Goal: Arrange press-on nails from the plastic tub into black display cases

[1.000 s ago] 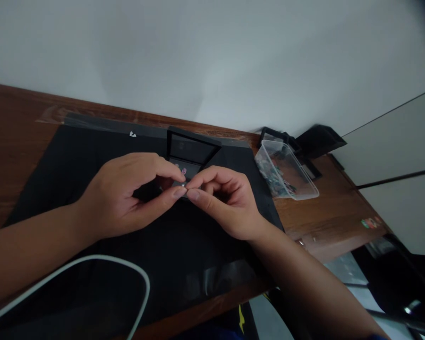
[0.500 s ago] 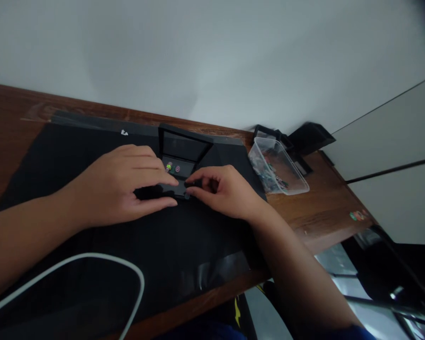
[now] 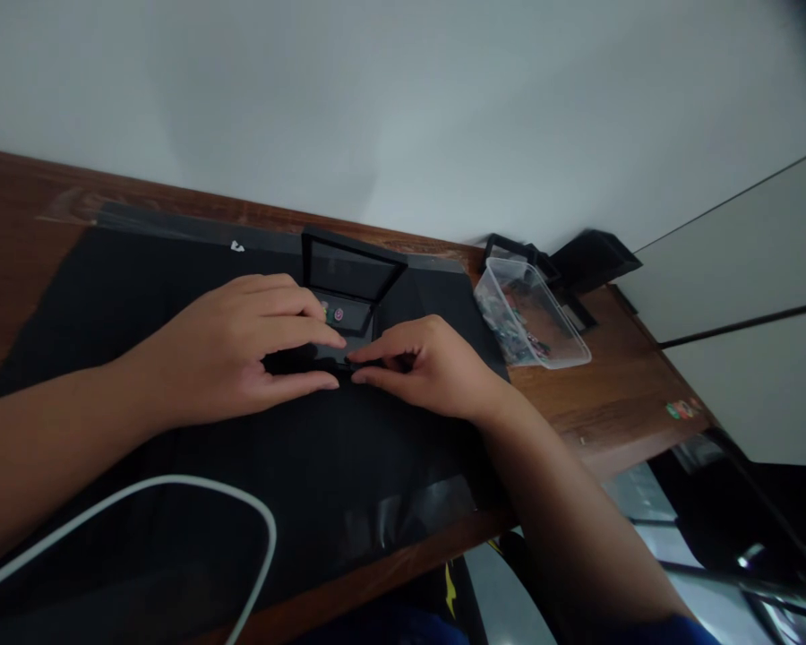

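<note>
A small black case point(image 3: 349, 282) with its lid raised stands on a black mat point(image 3: 175, 269); two tiny coloured pieces point(image 3: 334, 313) lie in its base. My left hand point(image 3: 242, 349) rests at the case's front left edge, thumb and forefinger closed around a dark part there. My right hand point(image 3: 430, 367) meets it from the right, fingertips pinched on the same front edge. What lies between the fingertips is too small and dark to name.
A clear plastic tub point(image 3: 530, 318) with several small coloured parts sits to the right on the wooden desk point(image 3: 618, 403). Black holders point(image 3: 591, 255) stand behind it by the wall. A white cable point(image 3: 175, 488) loops at lower left. The desk edge runs along the bottom right.
Both hands have sunk from a raised fingertip pinch down to the front edge of the case. The view has shifted slightly.
</note>
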The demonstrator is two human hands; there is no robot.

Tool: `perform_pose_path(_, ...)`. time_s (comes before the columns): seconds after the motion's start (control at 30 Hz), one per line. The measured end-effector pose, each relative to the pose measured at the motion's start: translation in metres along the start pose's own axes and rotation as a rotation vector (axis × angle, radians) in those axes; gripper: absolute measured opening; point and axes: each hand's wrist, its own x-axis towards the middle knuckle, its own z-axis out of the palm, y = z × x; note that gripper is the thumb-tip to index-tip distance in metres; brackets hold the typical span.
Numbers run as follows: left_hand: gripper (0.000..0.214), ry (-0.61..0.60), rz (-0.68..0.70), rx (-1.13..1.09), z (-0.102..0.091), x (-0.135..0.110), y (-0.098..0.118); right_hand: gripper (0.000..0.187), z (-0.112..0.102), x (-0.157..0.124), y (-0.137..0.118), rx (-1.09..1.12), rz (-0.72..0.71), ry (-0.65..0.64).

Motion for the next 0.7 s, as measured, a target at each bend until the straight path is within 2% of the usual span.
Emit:
perform_pose_path(0.07,0.015,0.008,0.009,0.002,0.001,0.000,0.000,0.018,0.001,0.001,0.000,0.093,-0.052,0.041)
perform_pose_path(0.17,0.019,0.006,0.002,-0.022,0.003,0.001,0.004,0.014,0.003,0.003,-0.002,0.346,-0.156,0.109)
perform_pose_path(0.27,0.024,-0.012,-0.030,-0.084,0.005,0.004,0.014,0.016,0.005,0.007,-0.006,0.585,-0.220,0.155)
perform_pose_path(0.4,0.015,0.042,0.025,-0.151,0.005,0.006,0.025,0.024,0.009,0.011,-0.011,0.773,-0.149,0.138)
perform_pose_path(0.53,0.005,0.160,0.068,-0.049,0.003,0.006,0.029,0.025,0.010,0.010,-0.012,0.902,-0.032,0.078)
perform_pose_path(0.7,0.009,0.233,0.012,0.056,-0.001,0.004,0.032,0.015,0.009,0.010,-0.008,1.031,-0.063,-0.024)
